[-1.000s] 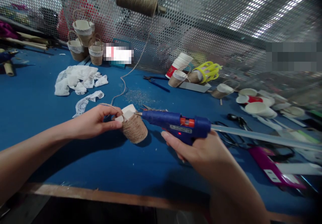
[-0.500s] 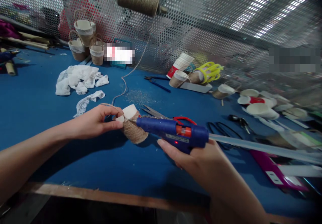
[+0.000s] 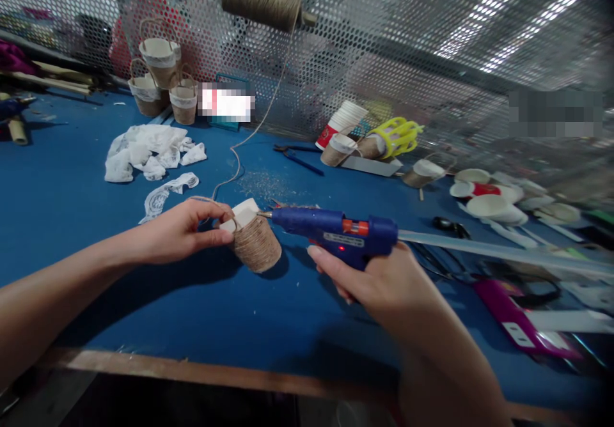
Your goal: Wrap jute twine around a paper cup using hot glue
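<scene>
A white paper cup (image 3: 259, 243) wrapped in brown twine lies tilted on the blue table, its bare white rim toward the upper left. My left hand (image 3: 204, 224) pinches that rim and the twine (image 3: 235, 165) beside it between thumb and fingers. In my right hand (image 3: 364, 280) is a blue hot glue gun (image 3: 330, 230), its red light on and a long clear glue stick (image 3: 446, 243) out of its back. The metal nozzle is close to the cup's upper edge; whether it touches, I cannot tell.
A twine spool (image 3: 259, 2) hangs on the perforated metal screen. White lace (image 3: 148, 149) and small twine baskets (image 3: 158, 62) stand at the left. Pliers (image 3: 302, 158), paper cups (image 3: 352, 120) and a purple box (image 3: 518, 318) lie behind and to the right.
The glue gun has moved up, its nozzle passing from the cup's twine-wrapped side near my left fingers to its upper edge. My left hand stays on the cup's rim.
</scene>
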Action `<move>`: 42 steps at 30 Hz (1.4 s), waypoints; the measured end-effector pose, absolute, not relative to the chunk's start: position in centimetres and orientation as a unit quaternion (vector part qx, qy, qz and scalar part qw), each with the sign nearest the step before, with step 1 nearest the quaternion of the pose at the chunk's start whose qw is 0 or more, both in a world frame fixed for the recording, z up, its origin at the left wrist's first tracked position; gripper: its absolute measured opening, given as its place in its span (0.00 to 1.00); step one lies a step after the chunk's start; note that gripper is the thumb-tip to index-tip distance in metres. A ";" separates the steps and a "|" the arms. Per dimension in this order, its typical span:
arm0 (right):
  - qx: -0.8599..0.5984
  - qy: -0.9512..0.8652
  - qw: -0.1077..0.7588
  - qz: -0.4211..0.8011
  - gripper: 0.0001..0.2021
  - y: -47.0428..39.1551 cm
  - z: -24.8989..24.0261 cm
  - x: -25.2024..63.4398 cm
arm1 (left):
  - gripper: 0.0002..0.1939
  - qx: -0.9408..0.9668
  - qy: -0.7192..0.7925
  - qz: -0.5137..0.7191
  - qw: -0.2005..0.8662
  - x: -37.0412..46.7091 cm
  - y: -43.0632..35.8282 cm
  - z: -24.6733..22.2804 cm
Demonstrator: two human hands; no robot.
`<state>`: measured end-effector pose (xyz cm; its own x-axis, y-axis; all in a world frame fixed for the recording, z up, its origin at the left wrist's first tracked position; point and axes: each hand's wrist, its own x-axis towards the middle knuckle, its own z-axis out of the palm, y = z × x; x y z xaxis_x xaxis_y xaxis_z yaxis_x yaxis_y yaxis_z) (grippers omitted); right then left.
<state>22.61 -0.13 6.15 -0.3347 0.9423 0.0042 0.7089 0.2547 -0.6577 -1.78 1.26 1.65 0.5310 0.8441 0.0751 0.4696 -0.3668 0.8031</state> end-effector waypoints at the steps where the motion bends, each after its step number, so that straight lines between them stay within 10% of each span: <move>1: -0.551 -0.757 0.199 0.289 0.17 -0.1 6.2 22.6 | 0.10 0.789 0.416 0.246 0.380 -1.8 1.3 1.6; 42: -0.540 -0.747 0.188 0.338 0.12 -0.4 6.1 22.9 | 0.09 0.786 0.413 0.255 0.382 -1.8 1.3 1.6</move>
<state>22.88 -0.40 6.13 -0.3453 0.9347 -0.0841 0.6811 0.1879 -0.7076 -1.78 1.32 1.59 0.5281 0.8449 0.0848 0.4552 -0.3660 0.8117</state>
